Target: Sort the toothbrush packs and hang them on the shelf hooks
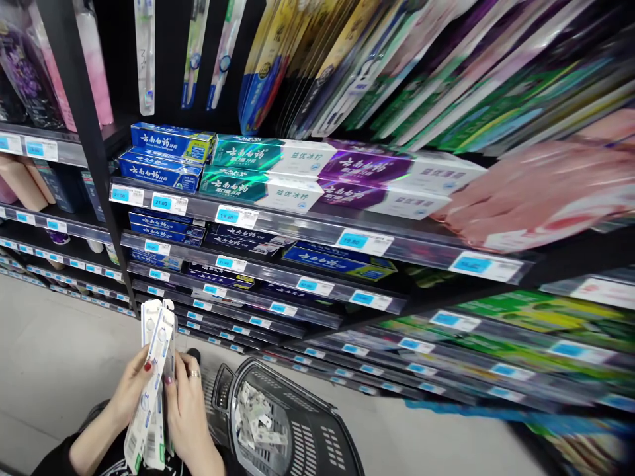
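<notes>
Slim packs [153, 377]: held tilted, slightly fanned, between both grips;
Left grip [127, 380]: closed on packs' left;
Right grip [187, 396]: closed on their right, probably so the bundle is kept together;
Basket [310, 413]: set near right grip, likely for reach; white packs [258, 416] piled inside;
Toothpaste boxes [171, 144]: faced label-out, presumably for reading

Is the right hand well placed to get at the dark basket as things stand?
Probably yes: the basket stands beside the right hand, open at the top, with no shelf between them. That hand is busy with the white packs, though, so it may have to let go first.
</notes>
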Demonstrator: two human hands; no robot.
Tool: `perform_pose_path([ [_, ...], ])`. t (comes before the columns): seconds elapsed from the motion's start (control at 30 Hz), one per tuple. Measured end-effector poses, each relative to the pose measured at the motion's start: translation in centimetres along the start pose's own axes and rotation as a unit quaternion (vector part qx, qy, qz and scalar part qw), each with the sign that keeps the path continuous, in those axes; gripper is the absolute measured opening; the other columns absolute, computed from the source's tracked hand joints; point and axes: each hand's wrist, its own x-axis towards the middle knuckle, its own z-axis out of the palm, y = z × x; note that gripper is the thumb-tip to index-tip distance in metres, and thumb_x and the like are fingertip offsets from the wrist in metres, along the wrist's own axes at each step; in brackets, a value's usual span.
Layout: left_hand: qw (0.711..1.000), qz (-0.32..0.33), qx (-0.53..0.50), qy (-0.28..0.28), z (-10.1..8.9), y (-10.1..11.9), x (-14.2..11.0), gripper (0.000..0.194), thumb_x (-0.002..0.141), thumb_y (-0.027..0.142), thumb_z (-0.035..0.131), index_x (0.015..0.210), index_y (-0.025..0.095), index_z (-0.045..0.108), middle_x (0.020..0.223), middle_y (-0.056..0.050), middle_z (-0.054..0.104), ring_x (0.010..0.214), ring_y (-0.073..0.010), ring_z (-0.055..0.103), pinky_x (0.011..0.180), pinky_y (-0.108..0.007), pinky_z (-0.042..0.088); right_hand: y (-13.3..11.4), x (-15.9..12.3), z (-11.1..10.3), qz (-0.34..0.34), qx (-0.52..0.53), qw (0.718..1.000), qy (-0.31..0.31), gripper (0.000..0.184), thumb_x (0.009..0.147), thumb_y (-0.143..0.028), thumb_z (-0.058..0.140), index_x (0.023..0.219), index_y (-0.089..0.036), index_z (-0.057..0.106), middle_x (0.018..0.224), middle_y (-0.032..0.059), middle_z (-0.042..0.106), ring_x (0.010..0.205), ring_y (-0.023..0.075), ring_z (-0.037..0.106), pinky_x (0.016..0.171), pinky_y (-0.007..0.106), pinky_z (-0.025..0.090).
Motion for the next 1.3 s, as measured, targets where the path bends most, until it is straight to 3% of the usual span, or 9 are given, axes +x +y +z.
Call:
perform_pose_path([
  [0.17,1.000,-0.001,0.018,0.017,0.6,0.2,-0.1,0.043,0.058,0.040,0.071,0.097,0.020,0.067,0.110,-0.009,0.065,0.107,-0.0288,0.054,0.096,-0.041,0.039,-0.3,-0.3,0.1,-0.071,0.003,0.997,0.003,0.063,0.087,-0.047,0.031,0.140,-0.021,0.009,0.140,0.0115,0.023,0.127,0.0293,0.026,0.099,0.046,0.031],
  [0.23,1.000,-0.002,0.025,0.018,1.0,0.4,-0.2,0.042,0.059,0.042,0.070,0.096,0.020,0.067,0.109,-0.009,0.066,0.109,-0.0292,0.052,0.098,-0.042,0.036,-0.8,-0.2,0.4,-0.069,0.001,0.998,-0.011,0.066,0.086,-0.045,0.037,0.140,-0.021,0.008,0.142,0.0107,0.019,0.129,0.0294,0.022,0.102,0.046,0.028],
  [0.47,0.995,-0.009,-0.024,-0.092,1.8,1.4,-0.1,0.058,0.078,0.058,0.032,0.110,0.018,0.059,0.112,-0.010,0.064,0.108,-0.0261,0.053,0.098,-0.040,0.034,-1.6,0.6,0.8,0.000,0.117,0.993,0.020,0.031,0.086,-0.029,0.043,0.117,-0.026,0.046,0.119,0.0064,0.045,0.110,0.0201,0.045,0.093,0.034,0.038],
  [0.63,0.988,0.067,0.125,-0.065,1.9,1.9,0.3,0.040,0.075,0.041,0.053,0.108,0.021,0.061,0.119,-0.007,0.060,0.116,-0.0256,0.047,0.101,-0.038,0.030,0.1,0.5,1.8,0.057,0.302,0.951,0.040,0.030,0.084,-0.033,0.045,0.113,-0.024,0.048,0.109,0.0053,0.053,0.106,0.0201,0.050,0.092,0.035,0.040],
  [0.83,0.975,0.122,0.172,-0.074,1.4,1.4,1.0,0.052,0.065,0.026,0.067,0.115,0.023,0.055,0.120,-0.008,0.059,0.112,-0.0286,0.051,0.096,-0.039,0.037,1.2,0.0,2.7,0.120,0.469,0.874,0.034,0.044,0.083,-0.039,0.045,0.125,-0.025,0.037,0.118,0.0064,0.054,0.111,0.0211,0.050,0.091,0.036,0.042],
  [1.0,0.966,0.135,0.205,-0.076,1.5,1.3,1.2,0.058,0.059,0.019,0.070,0.114,0.020,0.054,0.123,-0.010,0.056,0.116,-0.0286,0.046,0.098,-0.039,0.036,0.9,0.3,2.5,0.147,0.547,0.824,0.015,0.043,0.079,-0.039,0.052,0.120,-0.027,0.044,0.118,0.0039,0.055,0.105,0.0211,0.054,0.087,0.035,0.045],
  [1.07,0.967,0.126,0.209,-0.066,1.7,1.3,1.2,0.057,0.059,0.018,0.070,0.114,0.019,0.054,0.122,-0.010,0.057,0.115,-0.0282,0.047,0.097,-0.038,0.037,0.6,0.5,2.4,0.159,0.543,0.824,0.033,0.041,0.078,-0.038,0.055,0.117,-0.026,0.047,0.118,0.0027,0.055,0.107,0.0208,0.052,0.091,0.034,0.041],
  [1.23,0.971,0.120,0.201,-0.057,1.5,1.3,1.5,0.058,0.056,0.013,0.069,0.112,0.020,0.055,0.117,-0.009,0.060,0.113,-0.0279,0.049,0.095,-0.035,0.038,-0.6,1.1,1.2,0.175,0.458,0.868,0.083,0.030,0.075,-0.032,0.060,0.103,-0.023,0.056,0.108,0.0014,0.058,0.104,0.0191,0.052,0.092,0.029,0.039],
  [1.3,0.972,0.116,0.194,-0.056,1.2,1.2,1.6,0.059,0.056,0.009,0.067,0.112,0.020,0.054,0.115,-0.008,0.061,0.110,-0.0282,0.051,0.093,-0.035,0.039,-0.8,1.8,0.3,0.170,0.497,0.846,0.091,0.025,0.075,-0.030,0.060,0.098,-0.022,0.057,0.098,0.0011,0.060,0.092,0.0167,0.056,0.083,0.027,0.045],
])
